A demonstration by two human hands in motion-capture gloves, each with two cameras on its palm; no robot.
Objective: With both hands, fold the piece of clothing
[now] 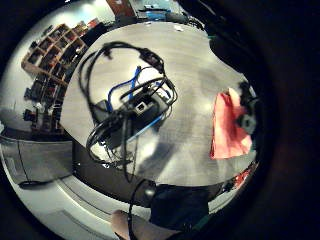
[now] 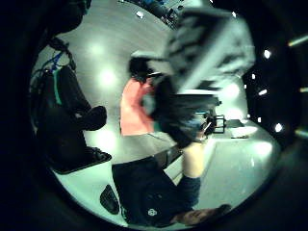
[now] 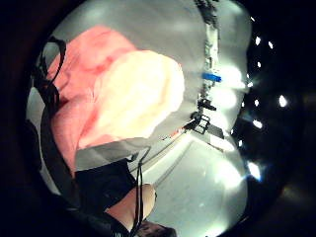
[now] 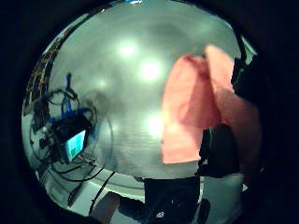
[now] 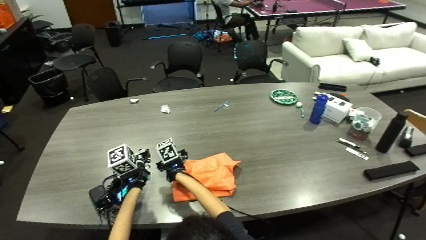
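An orange garment (image 5: 212, 176) lies bunched and partly folded on the grey table (image 5: 266, 135), close to the near edge. My right hand (image 5: 174, 169) is at the garment's left edge and grips a raised flap of it; that cloth (image 4: 187, 112) rises toward the palm and fills the right little finger side palm view (image 3: 98, 84). My left hand (image 5: 132, 176) hovers over bare table left of the garment and holds nothing. From the left palm the garment (image 1: 227, 130) shows a short way off, with the other hand (image 2: 192, 62) over it.
A black box with looped cables (image 5: 100, 196) sits at the table's near left edge, beside my left hand. Far right stand a blue bottle (image 5: 320, 108), a white box (image 5: 339, 107), a green plate (image 5: 285, 96), a black bottle (image 5: 389, 132) and a black case (image 5: 393, 170).
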